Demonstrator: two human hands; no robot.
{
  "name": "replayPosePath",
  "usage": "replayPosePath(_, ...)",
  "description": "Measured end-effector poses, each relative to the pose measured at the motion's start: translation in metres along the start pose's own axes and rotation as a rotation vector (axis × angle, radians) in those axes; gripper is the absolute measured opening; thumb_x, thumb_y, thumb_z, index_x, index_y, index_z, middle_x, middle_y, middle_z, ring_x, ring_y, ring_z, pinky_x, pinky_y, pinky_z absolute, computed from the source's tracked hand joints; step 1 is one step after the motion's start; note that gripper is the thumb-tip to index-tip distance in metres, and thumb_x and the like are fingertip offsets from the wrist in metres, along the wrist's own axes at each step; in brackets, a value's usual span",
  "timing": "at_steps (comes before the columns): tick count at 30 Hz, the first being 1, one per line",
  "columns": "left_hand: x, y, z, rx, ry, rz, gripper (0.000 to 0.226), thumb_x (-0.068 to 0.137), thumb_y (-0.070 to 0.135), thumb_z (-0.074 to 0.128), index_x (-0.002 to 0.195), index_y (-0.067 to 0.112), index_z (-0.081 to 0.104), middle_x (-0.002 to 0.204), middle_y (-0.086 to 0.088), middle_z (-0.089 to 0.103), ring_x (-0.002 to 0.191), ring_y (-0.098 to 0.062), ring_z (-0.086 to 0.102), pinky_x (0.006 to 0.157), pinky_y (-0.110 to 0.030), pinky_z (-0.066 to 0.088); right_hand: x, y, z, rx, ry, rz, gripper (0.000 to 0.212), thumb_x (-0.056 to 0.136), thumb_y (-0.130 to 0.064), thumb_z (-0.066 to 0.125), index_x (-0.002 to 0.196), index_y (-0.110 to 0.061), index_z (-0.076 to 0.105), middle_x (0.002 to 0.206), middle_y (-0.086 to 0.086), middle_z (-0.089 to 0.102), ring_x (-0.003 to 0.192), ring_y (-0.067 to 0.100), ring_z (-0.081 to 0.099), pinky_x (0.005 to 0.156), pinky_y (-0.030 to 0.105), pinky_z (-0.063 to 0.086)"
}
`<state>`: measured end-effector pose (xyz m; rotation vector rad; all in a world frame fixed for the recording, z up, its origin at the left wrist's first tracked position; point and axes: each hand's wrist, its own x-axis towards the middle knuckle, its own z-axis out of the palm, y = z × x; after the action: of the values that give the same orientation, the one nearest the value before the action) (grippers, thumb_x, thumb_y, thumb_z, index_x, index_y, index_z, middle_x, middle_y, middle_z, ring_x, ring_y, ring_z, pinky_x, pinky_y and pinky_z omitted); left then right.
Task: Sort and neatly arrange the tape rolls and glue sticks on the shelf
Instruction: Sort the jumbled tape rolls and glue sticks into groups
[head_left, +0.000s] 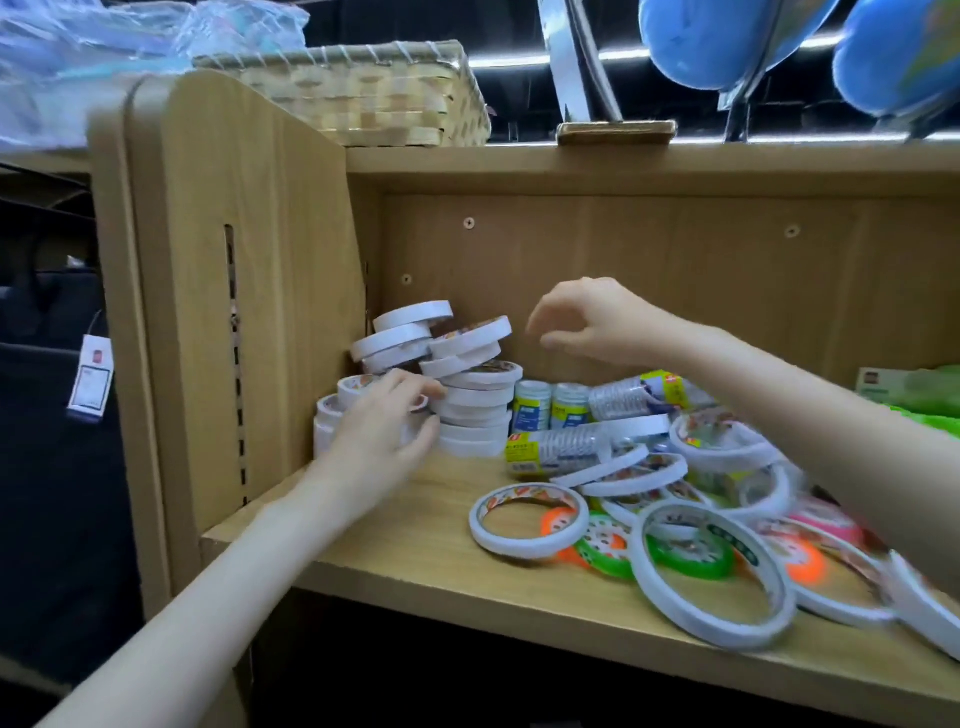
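Our left hand (382, 426) reaches into the back left corner of the shelf (415, 551), fingers curled around a small white tape roll (421, 402) at the foot of the stack; we cannot see how firm the hold is. Our right hand (592, 325) hangs in the air above the shelf, fingers loosely bent downward and holding nothing, just to the right of the stack's top.

The stack of white tape rolls (475, 395) leans unevenly against the left wall, its upper rolls tilted. Lower rolls (332, 415) stand beside it, partly hidden by our left hand. Right of the stack, two small white containers with blue labels (550, 408) stand upright, and wrapped packs (556, 449) lie on their sides. Loose tape rolls (530, 519) are scattered across the right half of the shelf, overlapping, some with orange, green and pink cores.

On top of the shelf unit sits a woven basket (374, 93).
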<state>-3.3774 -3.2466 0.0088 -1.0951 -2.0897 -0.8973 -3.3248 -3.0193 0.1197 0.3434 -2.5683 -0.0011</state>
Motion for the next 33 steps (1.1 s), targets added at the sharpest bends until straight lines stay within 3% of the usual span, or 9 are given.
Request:
replayPosePath(4,-0.01,0.034,0.017,-0.203,-0.412,0.052,0.041,0.08,0.062,0.052,0.109,0.033,0.053,0.114,0.009,0.055,0.106,0.003,0.049,0.093,-0.015,0.037,-0.07,0.011,-0.033,0.064,-0.309,0.07,0.012,0.085,-0.025,0.065,0.097,-0.03,0.067,0.088,-0.025,0.062,0.083,-0.01,0.057,0.074,0.008,0.041)
replayPosePath(7,-0.017,0.049,0.03,-0.198,-0.591,0.119,0.032,0.078,0.054,0.064,0.101,0.033,0.057,0.107,0.011,0.058,0.099,0.007,0.05,0.084,-0.007,0.036,-0.104,0.018,-0.032,0.039,-0.445,0.099,0.017,0.084,-0.023,0.067,0.1,-0.029,0.067,0.09,-0.023,0.061,0.086,-0.006,0.058,0.08,0.017,0.046)
replayPosePath(10,-0.017,0.052,0.035,-0.176,-0.596,0.116,0.023,0.078,0.043,0.07,0.095,0.035,0.057,0.106,0.006,0.058,0.098,-0.001,0.054,0.085,-0.014,0.04,-0.119,0.022,-0.016,0.018,-0.511,0.132,0.035,0.088,-0.025,0.062,0.122,-0.03,0.054,0.112,-0.02,0.054,0.106,0.002,0.052,0.092,0.025,0.044)
replayPosePath(13,-0.015,0.055,0.029,-0.102,-0.588,0.104,0.018,0.085,0.029,0.066,0.102,0.026,0.062,0.107,0.004,0.059,0.092,-0.002,0.053,0.077,-0.007,0.037,-0.119,0.024,-0.001,-0.01,-0.538,0.09,0.042,0.09,-0.021,0.055,0.13,-0.031,0.045,0.128,-0.011,0.048,0.117,0.011,0.047,0.099,0.031,0.038)
replayPosePath(18,-0.016,0.051,0.018,0.128,-0.484,0.046,0.026,0.092,0.027,0.055,0.117,0.023,0.063,0.109,0.007,0.064,0.094,-0.007,0.056,0.069,-0.011,0.036,-0.102,0.02,0.011,-0.124,-0.465,-0.018,0.033,0.089,-0.009,0.053,0.121,-0.015,0.056,0.111,-0.001,0.046,0.098,0.014,0.043,0.079,0.02,0.029)
replayPosePath(20,-0.016,0.051,0.017,0.161,-0.332,-0.019,0.014,0.093,0.025,0.053,0.1,0.02,0.065,0.092,-0.001,0.066,0.091,-0.02,0.059,0.064,-0.024,0.032,-0.093,0.019,0.009,-0.143,-0.396,-0.023,0.027,0.088,-0.007,0.054,0.115,-0.01,0.058,0.105,-0.002,0.046,0.1,0.017,0.044,0.077,0.02,0.03)
replayPosePath(23,-0.021,0.068,0.018,0.033,-0.148,-0.07,0.013,0.093,0.021,0.052,0.08,0.019,0.049,0.071,-0.001,0.052,0.078,-0.025,0.053,0.06,-0.03,0.026,-0.077,0.02,0.005,-0.202,-0.273,0.002,0.019,0.088,-0.01,0.056,0.106,-0.003,0.059,0.105,0.008,0.056,0.101,0.023,0.049,0.076,0.026,0.03)
replayPosePath(28,-0.023,0.109,0.033,-0.086,-0.135,-0.019,0.027,0.086,0.045,0.056,0.072,0.026,0.042,0.068,0.012,0.04,0.073,-0.011,0.043,0.069,-0.028,0.028,-0.06,0.025,-0.006,-0.17,-0.037,0.06,0.008,0.089,-0.005,0.049,0.095,0.001,0.053,0.098,0.017,0.056,0.095,0.032,0.051,0.076,0.036,0.033)
replayPosePath(33,-0.013,0.128,0.059,0.212,-0.269,-0.021,0.052,0.076,0.067,0.053,0.096,0.02,0.041,0.092,0.007,0.044,0.094,-0.016,0.042,0.086,-0.033,0.027,-0.07,0.039,-0.043,-0.134,0.239,0.194,0.012,0.088,-0.004,0.046,0.096,-0.005,0.055,0.086,0.019,0.06,0.085,0.034,0.055,0.071,0.037,0.043)
